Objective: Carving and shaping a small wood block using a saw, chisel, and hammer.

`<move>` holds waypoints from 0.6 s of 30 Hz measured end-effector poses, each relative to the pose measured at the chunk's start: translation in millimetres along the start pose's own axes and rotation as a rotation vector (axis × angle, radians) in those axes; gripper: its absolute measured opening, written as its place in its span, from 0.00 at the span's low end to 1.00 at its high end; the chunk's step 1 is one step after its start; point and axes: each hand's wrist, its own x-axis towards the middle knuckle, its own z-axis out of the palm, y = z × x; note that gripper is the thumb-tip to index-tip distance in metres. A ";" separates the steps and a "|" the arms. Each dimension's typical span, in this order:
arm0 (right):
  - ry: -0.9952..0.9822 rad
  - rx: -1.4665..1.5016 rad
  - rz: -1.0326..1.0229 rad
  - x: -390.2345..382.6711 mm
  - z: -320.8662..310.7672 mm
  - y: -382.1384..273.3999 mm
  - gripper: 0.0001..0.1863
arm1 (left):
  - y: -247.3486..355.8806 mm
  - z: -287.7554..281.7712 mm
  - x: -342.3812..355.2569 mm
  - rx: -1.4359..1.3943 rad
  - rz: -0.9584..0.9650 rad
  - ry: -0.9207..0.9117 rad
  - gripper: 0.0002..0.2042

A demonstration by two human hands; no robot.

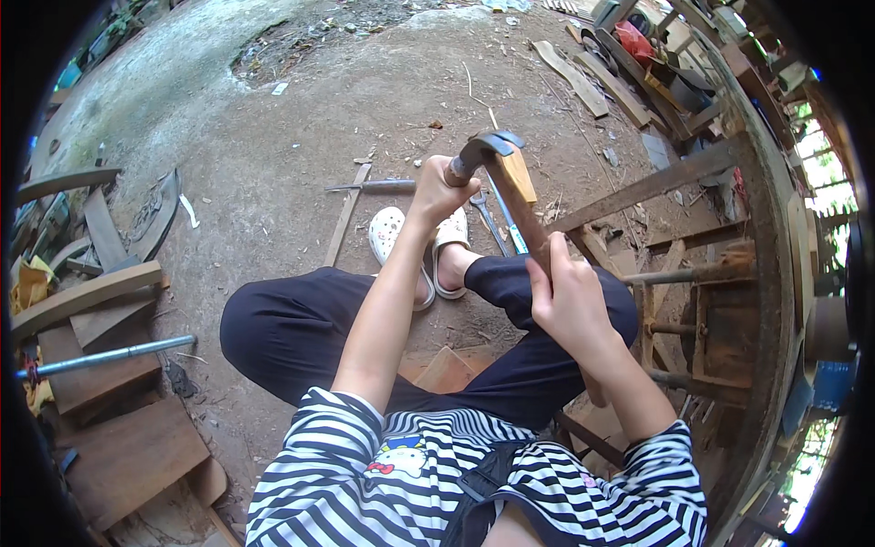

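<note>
A claw hammer with a dark metal head [472,155] and a brown wooden handle [512,187] is held in front of me, above my feet. My left hand [436,193] is closed at the striking end of the head, and its fingers are partly hidden. Wrapped round the handle is my right hand [570,294], with more of the handle emerging below its wrist. On the ground beyond my knees lie a wrench [485,211], a long blue strip [507,219] and a dark-handled pointed tool [387,186]. A yellowish wood piece [521,173] shows behind the hammer.
At my right stands a wooden frame [761,365] with crossbars. Curved and flat wood pieces [137,447] are piled at my left, with a blue metal tube [118,356] across them. A thin wooden strip [348,214] lies on the ground. Boards [570,77] lie at the far right.
</note>
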 end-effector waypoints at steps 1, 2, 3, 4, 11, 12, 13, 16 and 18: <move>0.072 -0.029 -0.002 0.4 -0.6 0.1 0.11 | 0.1 0.9 -0.6 -0.083 0.015 -0.009 0.07; 0.090 -0.010 0.008 0.5 -6.9 1.4 0.11 | 0.4 0.2 0.9 -0.066 -0.013 0.026 0.07; 0.044 0.017 0.094 -1.4 -9.7 -0.8 0.11 | 0.5 0.7 -0.1 -0.037 -0.011 -0.006 0.07; 0.150 0.073 0.063 -3.1 -17.4 -2.6 0.11 | 0.6 1.1 1.6 -0.011 0.007 -0.029 0.07; -0.040 -0.007 -0.016 -6.0 -1.7 -0.6 0.11 | -0.8 1.8 0.5 -0.099 -0.030 0.018 0.09; -0.047 0.005 0.021 -6.1 -0.9 -1.1 0.12 | -1.1 1.7 0.7 -0.106 -0.005 0.022 0.09; 0.024 -0.021 -0.010 -3.7 -4.7 -2.7 0.12 | -0.9 1.3 0.0 -0.076 0.015 0.027 0.09; 0.240 0.108 0.030 -6.6 -24.1 -13.1 0.10 | -0.2 0.4 1.5 -0.015 0.010 -0.029 0.07; 0.346 0.234 0.012 -7.9 -29.8 -18.9 0.08 | 0.2 0.2 1.9 0.008 0.042 -0.020 0.07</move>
